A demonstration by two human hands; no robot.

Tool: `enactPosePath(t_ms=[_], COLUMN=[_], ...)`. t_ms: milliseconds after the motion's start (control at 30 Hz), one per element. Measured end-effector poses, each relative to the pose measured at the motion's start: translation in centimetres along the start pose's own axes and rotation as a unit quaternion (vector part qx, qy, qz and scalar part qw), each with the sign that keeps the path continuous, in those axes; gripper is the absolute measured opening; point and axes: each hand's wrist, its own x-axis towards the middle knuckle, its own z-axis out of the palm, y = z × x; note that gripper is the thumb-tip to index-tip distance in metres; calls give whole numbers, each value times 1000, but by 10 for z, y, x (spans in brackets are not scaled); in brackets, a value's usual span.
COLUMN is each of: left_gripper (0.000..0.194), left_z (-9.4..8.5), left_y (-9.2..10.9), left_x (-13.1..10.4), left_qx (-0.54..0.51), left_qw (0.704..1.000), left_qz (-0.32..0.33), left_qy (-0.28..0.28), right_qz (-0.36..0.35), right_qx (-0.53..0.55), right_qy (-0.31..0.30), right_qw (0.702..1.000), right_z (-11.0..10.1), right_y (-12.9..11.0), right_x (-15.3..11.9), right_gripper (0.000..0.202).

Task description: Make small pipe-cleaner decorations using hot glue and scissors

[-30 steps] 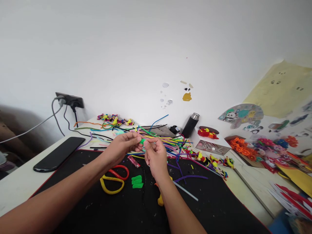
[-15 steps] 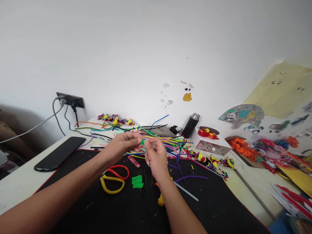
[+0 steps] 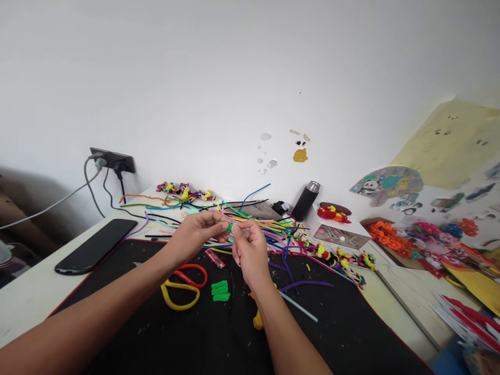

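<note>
Green pipe-cleaner piece pinched between both hands, above the mat's far edge

Green pipe-cleaner piece [image 3: 229, 227] sits in the air between the two hands, over the far edge of the black mat [image 3: 117, 291]. Left hand [image 3: 195, 235] comes in from the left, thumb and forefinger closed on the piece's left end. Right hand [image 3: 250, 249] comes from below and to the right, fingertips closed on its right end. Neither hand is clearly nearer; both touch it. Long axis looks roughly left to right, though the piece is too small and too covered by fingers to be sure.

On the mat, nearer the person than the hands: three short green pieces [image 3: 220, 291] side by side, with red-and-yellow scissors [image 3: 183, 286] just left of them. Loose heap of coloured pipe cleaners [image 3: 269, 226] lies behind the hands toward the table's far edge. Black phone [image 3: 96, 246] rests off the mat's left edge.
</note>
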Motion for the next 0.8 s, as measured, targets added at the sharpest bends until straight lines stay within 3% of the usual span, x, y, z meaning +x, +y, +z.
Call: enactPosePath(t_ms=[800], left_gripper=[33], left_z=[3], left_y=[-7], left_x=[0], left_qx=[-8], left_qw=[1000], left_qz=[-11], left_qy=[17], right_qz=[4], right_qx=[1], right_qy=[1], right_qw=[1000], right_z=[0], right_y=[6], right_x=[-1], right_gripper=[43])
